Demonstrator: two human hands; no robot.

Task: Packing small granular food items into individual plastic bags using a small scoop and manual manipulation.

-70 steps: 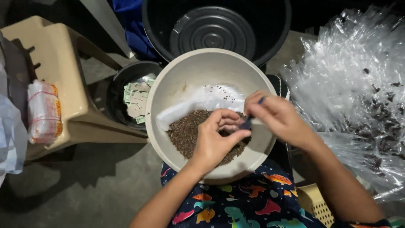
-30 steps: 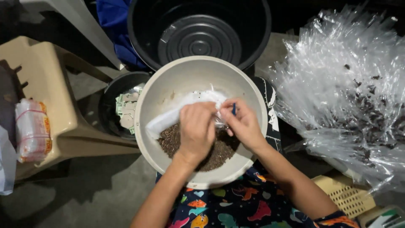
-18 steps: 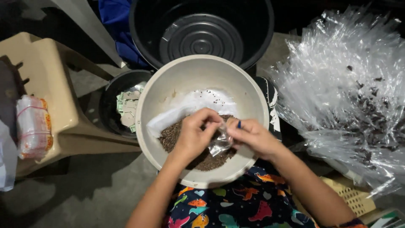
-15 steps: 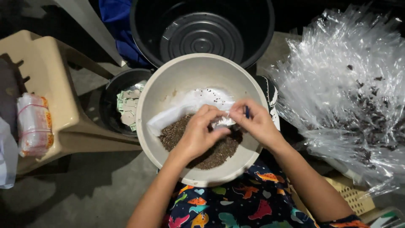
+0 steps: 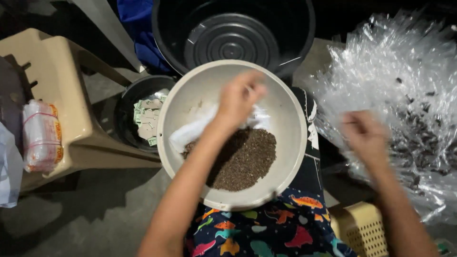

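Your right hand (image 5: 364, 135) has swung away from the round beige plastic bowl (image 5: 290, 119) since the earlier frames and now sits blurred over the heap of clear plastic packets (image 5: 404, 85) flecked with dark bits; whether its fingers grip anything cannot be told. Your left hand (image 5: 240, 97) hovers over the bowl, fingers curled loosely at a white plastic sheet (image 5: 190, 133) beside the dark brown seeds (image 5: 245, 162). Left of it, 1 small black tub (image 5: 126, 102) holds green-and-white paper labels (image 5: 145, 116). A banded bundle of orange-and-white wrappers (image 5: 42, 135) lies on the tan plastic stool (image 5: 62, 71).
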